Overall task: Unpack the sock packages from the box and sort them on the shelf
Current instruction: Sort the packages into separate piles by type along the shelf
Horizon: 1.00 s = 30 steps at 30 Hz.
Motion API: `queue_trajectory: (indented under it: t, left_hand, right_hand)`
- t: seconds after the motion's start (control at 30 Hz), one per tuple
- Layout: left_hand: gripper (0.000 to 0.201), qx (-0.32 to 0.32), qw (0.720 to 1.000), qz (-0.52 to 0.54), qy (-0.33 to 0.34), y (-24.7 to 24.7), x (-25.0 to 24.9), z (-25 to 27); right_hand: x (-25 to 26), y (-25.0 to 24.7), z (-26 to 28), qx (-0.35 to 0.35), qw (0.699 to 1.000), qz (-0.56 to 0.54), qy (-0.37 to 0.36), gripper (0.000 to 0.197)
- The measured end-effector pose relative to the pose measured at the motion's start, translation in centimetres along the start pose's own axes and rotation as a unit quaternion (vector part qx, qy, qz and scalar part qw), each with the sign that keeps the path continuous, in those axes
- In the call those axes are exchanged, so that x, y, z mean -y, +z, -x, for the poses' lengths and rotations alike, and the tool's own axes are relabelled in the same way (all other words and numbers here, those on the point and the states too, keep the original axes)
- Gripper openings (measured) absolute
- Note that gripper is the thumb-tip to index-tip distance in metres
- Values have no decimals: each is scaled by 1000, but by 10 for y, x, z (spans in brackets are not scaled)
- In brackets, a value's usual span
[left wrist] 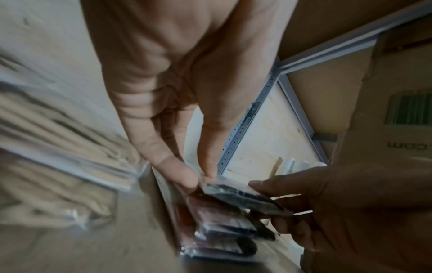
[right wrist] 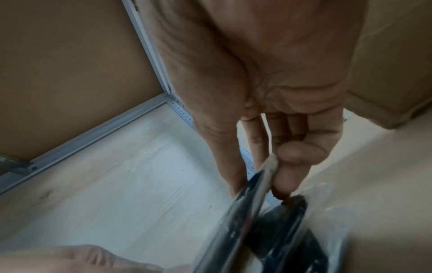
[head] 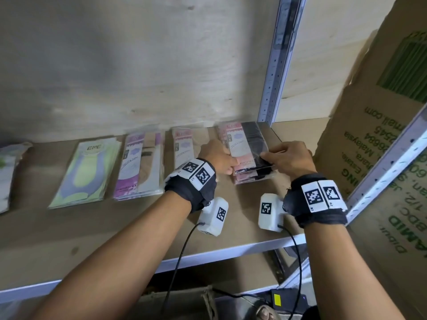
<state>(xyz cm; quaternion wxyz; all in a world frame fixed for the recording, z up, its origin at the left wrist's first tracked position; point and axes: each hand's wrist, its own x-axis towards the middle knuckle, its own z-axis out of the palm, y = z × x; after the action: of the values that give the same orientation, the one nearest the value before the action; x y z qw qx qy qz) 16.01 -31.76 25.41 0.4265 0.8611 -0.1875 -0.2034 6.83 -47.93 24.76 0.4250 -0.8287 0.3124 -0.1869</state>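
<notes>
Here both hands meet at the right end of the shelf [head: 76, 229], over a stack of pink-and-black sock packages [head: 251, 175] that lies flat on the board close to the grey upright post [head: 276, 65]. The left hand [head: 218, 158] pinches the near left corner of the top package [head: 248, 144] between thumb and fingertips [left wrist: 184, 177], as the left wrist view shows, while the right hand [head: 290, 158] has its fingers curled round the package's near right edge, thumb on top. That top package sits slightly askew above the rest of the stack, its near end lifted a little in the two grips. To the left along the shelf lie further piles in a row, each apart from its neighbour: a pink pile with beige socks [head: 184, 144] just beside the left hand, a purple pile [head: 141, 162], then a green-and-grey pile [head: 85, 172], and one more at the far left edge, too cut off to tell. A cardboard box [head: 374, 125] with green printing stands just right of the post, beside the right hand.
</notes>
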Motion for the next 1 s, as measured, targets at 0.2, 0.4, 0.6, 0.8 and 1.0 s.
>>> queue_trajectory:
  t: [0.2,0.4,0.6,0.8,1.0]
  left_hand:
    - [51,-25,999,-18,-25,1,-9,3]
    - [37,-37,999,-20,-16,3,-11,4]
    - [42,-40,999,-27,-2,-19,-16,11]
    - [14,-169,980,48,90,-102,23,50]
    - [9,-331,937,111,36,-224,129,101]
  right_hand:
    - [-3,1,-2,12,1000,15,14,20]
    - [-4,2,-5,17,999,24,16,22]
    - [10,0,5,-10,998,52,20,18]
    - [57,4,35,-93,987,29,-131,7]
    - [137,91,100,183,960,-124,-172,7]
